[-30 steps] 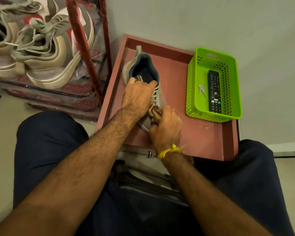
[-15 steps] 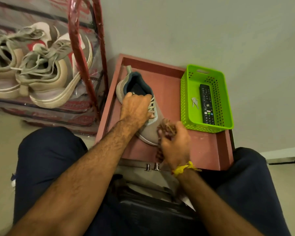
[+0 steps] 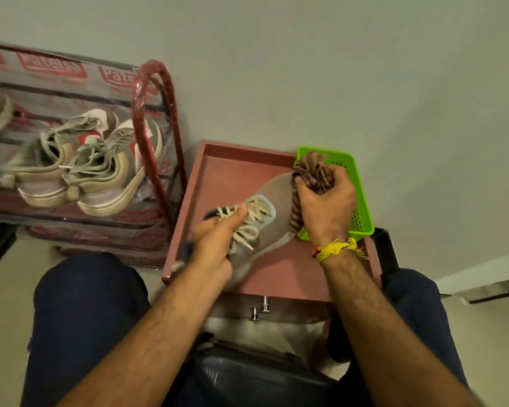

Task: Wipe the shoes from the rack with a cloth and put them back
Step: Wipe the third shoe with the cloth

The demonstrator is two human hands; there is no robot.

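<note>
A grey sneaker [image 3: 272,210] with pale laces lies on the pink tray-top table [image 3: 232,168], its toe pointing to the far right. My left hand [image 3: 215,242] grips it at the heel and laces. My right hand [image 3: 325,201] is closed on a bunched brown striped cloth [image 3: 312,171] pressed against the shoe's toe. To the left, the red-framed shoe rack [image 3: 152,136] holds a pair of beige sneakers [image 3: 83,168] on a plastic-wrapped shelf.
A green plastic basket [image 3: 362,201] sits at the tray's far right, mostly behind my right hand. The wall rises just beyond the tray. My knees flank the table, with a dark bag [image 3: 256,374] between them. Two metal knobs [image 3: 260,308] stick out from the table's front.
The shoe has been turned so its toe points far right instead of toward me. My left hand shifted to the heel end, and my right hand carried the cloth up to the toe.
</note>
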